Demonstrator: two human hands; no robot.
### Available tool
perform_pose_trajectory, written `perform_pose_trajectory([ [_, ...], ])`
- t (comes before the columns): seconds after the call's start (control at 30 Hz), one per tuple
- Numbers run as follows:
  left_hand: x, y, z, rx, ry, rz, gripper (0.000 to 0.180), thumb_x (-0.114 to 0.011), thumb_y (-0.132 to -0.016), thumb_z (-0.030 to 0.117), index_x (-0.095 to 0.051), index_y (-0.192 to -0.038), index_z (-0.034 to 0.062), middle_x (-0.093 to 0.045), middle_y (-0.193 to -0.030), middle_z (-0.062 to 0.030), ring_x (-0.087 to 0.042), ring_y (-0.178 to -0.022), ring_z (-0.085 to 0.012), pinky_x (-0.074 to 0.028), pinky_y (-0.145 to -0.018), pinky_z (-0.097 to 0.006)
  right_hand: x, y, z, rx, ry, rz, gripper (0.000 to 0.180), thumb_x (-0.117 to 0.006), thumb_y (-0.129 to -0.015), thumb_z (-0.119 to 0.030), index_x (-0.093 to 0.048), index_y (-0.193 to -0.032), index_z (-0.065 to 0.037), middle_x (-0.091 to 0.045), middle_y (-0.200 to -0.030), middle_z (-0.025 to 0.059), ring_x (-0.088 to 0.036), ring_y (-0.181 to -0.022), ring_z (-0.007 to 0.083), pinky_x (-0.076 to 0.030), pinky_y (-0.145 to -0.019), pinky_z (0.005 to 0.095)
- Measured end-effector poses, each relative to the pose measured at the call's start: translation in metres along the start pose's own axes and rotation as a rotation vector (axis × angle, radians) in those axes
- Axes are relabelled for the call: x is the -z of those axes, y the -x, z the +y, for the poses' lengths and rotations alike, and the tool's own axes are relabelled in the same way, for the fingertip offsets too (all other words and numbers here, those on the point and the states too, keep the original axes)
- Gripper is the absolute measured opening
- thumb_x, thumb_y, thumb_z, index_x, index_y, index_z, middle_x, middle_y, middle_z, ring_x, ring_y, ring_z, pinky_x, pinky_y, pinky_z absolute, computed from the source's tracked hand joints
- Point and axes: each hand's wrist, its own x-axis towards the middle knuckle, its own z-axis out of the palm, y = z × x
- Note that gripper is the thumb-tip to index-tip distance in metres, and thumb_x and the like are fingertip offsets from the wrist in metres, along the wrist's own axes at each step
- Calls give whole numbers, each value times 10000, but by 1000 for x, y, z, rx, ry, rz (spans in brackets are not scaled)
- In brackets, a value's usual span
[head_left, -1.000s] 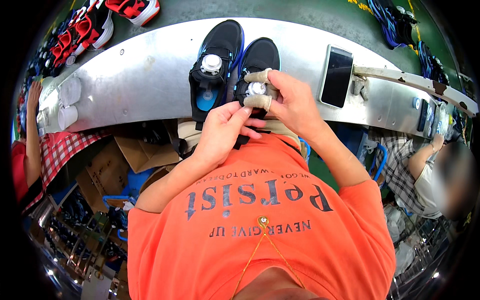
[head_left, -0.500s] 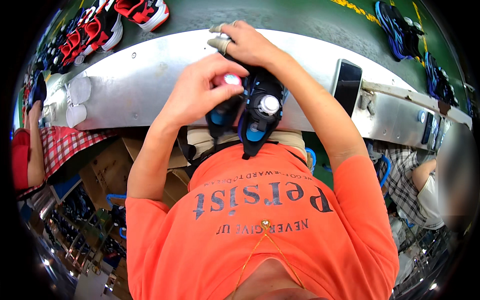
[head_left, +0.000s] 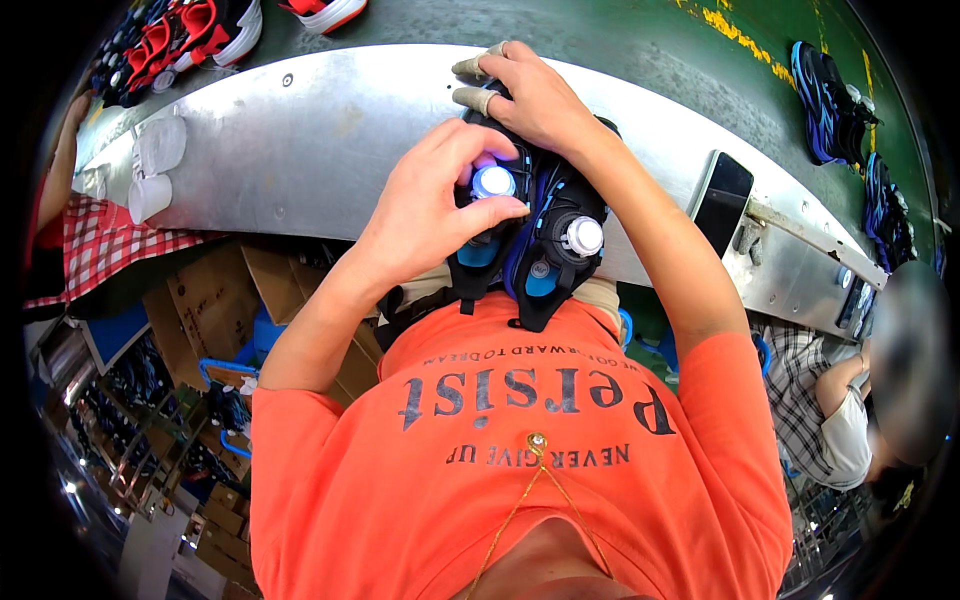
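A pair of black shoes with blue lining and white round dials is held above the grey metal tabletop. The left hand pinches one dial; the right hand, with taped fingertips, grips the toes. A black phone lies nearby.

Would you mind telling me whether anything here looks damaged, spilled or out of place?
Nothing stands out: both hands, left hand and right hand, hold a pair of black and blue shoes with white round dials, and a dark phone lies flat on the metal bench.
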Motion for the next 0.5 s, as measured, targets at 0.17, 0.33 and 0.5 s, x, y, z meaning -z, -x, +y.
perform_pose_trajectory([
  [0.17,13,-7,-26,-80,340,-203,410,-696,-760,82,-608,-1158,41,-595,-1064,-24,-518,-861,-112,-426,-744,-236,0,-1,-1,11,2,-15,361,-643,-852,-272,-630,-1175,-111,-549,-1027,152,-566,-957,317,-464,-830,372],
  [0.33,1,3,-13,-134,58,120,459,-726,-719,114,-605,-1157,54,-613,-989,-48,-528,-896,-170,-431,-784,-271,-2,-3,2,-6,-24,-11,354,-650,-844,-272,-640,-1161,-114,-552,-1001,142,-570,-937,311,-465,-818,370],
  [0.5,8,-7,-40,-270,274,-121,339,-678,-751,117,-683,-1082,42,-653,-1018,-78,-551,-991,-207,-420,-912,-318,-5,-5,1,-3,-30,-26,358,-668,-825,-263,-647,-1149,-110,-550,-986,145,-572,-918,306,-467,-810,367],
])
